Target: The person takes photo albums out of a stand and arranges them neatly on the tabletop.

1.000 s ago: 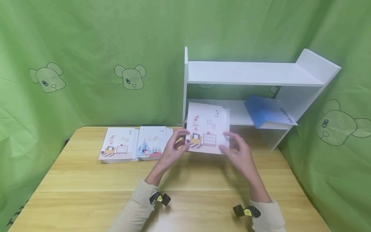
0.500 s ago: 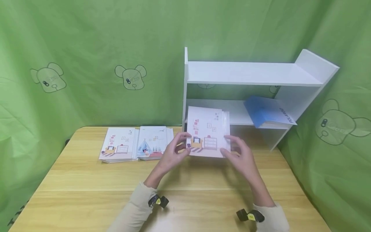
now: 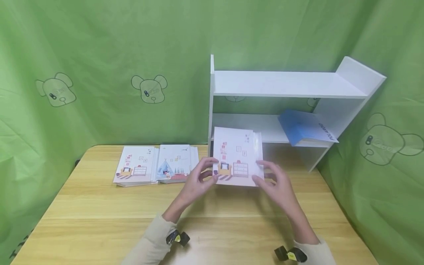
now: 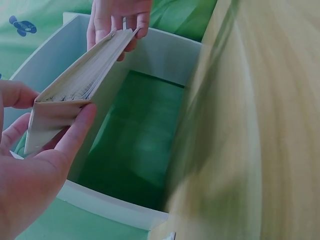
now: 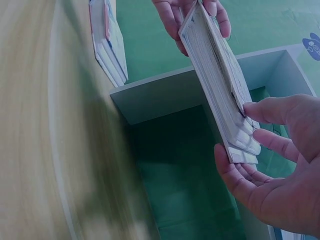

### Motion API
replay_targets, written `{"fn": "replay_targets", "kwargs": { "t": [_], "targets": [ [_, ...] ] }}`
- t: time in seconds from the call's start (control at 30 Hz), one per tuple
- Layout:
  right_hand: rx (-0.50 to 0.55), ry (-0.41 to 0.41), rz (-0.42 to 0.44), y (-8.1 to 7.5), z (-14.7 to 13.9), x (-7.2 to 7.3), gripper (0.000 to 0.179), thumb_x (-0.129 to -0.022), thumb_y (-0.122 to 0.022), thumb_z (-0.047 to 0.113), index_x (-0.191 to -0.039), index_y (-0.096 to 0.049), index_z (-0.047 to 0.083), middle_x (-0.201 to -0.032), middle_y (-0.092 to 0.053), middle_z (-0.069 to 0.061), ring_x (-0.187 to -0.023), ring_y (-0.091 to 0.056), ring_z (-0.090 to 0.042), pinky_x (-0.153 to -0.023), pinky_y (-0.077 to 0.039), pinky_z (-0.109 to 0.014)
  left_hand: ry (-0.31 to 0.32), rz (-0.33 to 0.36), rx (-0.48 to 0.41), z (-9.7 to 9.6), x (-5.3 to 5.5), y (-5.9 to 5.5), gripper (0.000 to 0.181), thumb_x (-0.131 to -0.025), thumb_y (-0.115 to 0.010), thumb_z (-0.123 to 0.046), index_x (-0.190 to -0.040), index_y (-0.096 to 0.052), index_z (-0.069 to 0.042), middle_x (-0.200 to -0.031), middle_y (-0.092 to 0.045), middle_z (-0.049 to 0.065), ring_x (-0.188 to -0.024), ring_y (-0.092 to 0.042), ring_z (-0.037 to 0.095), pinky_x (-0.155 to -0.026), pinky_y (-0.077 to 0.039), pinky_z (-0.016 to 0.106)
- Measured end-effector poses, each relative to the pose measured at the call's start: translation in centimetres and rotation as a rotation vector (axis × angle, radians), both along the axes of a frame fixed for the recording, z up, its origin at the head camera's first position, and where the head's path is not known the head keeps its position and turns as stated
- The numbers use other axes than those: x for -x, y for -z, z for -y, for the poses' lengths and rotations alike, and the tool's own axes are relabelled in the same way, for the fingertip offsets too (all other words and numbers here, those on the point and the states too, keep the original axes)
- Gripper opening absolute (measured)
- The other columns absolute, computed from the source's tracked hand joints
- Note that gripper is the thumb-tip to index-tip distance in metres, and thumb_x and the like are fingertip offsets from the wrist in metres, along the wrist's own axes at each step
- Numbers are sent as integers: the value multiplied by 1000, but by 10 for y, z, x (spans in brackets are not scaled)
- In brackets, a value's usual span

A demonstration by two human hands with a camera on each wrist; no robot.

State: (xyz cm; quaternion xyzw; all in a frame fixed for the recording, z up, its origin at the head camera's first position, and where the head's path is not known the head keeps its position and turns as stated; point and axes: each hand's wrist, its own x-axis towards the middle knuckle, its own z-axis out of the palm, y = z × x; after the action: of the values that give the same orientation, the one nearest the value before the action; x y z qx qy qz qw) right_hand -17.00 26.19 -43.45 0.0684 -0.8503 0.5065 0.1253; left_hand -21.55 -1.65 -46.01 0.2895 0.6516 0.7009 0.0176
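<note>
A white photo album with an armchair and dresser drawn on its cover is held up in front of the shelf. My left hand pinches its left edge, thumb on the near cover. On the opposite edge, my right hand has the same kind of grip. The left wrist view shows the album above the shelf's lower opening, apart from the boards. Clear page sleeves stick out past the cover of the album in the right wrist view.
Two white albums lie on the wooden table at the left, one with an armchair cover, one with a tent cover. A blue POLAROID album leans at the right of the white shelf's middle board. Green curtain surrounds everything.
Both hands have lowered the held album slightly and drawn it back toward me, away from the shelf's middle board. The grip is unchanged, and the other albums stay where they were.
</note>
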Motion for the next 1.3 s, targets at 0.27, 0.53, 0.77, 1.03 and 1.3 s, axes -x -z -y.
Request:
{"fn": "replay_targets", "kwargs": {
  "t": [0.27,0.53,0.77,1.03,1.3],
  "targets": [
    [-33,6,29,4,-1,-6,53,-92,-79,13,-141,-58,10,-130,-56,-18,-103,-67,-39,-76,-62,-25,1,18,10,1,-8,4,50,-91,-65,8,-136,-53,-7,-142,-54,13,-126,-56,39,-97,-58,46],
    [-29,-2,44,7,1,-16,57,-91,-80,14,-143,-57,12,-129,-57,-18,-104,-67,-38,-77,-62,-24,24,48,-6,3,-17,7,50,-90,-64,10,-136,-52,-6,-141,-53,16,-118,-60,41,-87,-63,39],
    [-7,-17,51,10,3,-21,61,-89,-80,10,-144,-54,10,-129,-57,-19,-102,-67,-35,-76,-63,-25,36,43,21,6,-20,10,50,-90,-63,12,-135,-51,-5,-140,-52,16,-114,-62,39,-84,-64,40],
    [9,-27,66,15,7,-25,60,-88,-80,6,-143,-55,9,-119,-59,-18,-96,-69,-32,-73,-64,-27,37,71,41,11,-24,14,48,-90,-63,11,-134,-51,-6,-140,-51,16,-111,-64,40,-82,-64,40],
    [31,-39,96,20,13,-25,60,-87,-81,5,-142,-56,9,-119,-58,-18,-96,-69,-31,-74,-64,-27,30,95,65,19,-28,16,49,-90,-64,9,-134,-51,-8,-141,-48,15,-119,-59,40,-87,-63,39]
  ]
}}
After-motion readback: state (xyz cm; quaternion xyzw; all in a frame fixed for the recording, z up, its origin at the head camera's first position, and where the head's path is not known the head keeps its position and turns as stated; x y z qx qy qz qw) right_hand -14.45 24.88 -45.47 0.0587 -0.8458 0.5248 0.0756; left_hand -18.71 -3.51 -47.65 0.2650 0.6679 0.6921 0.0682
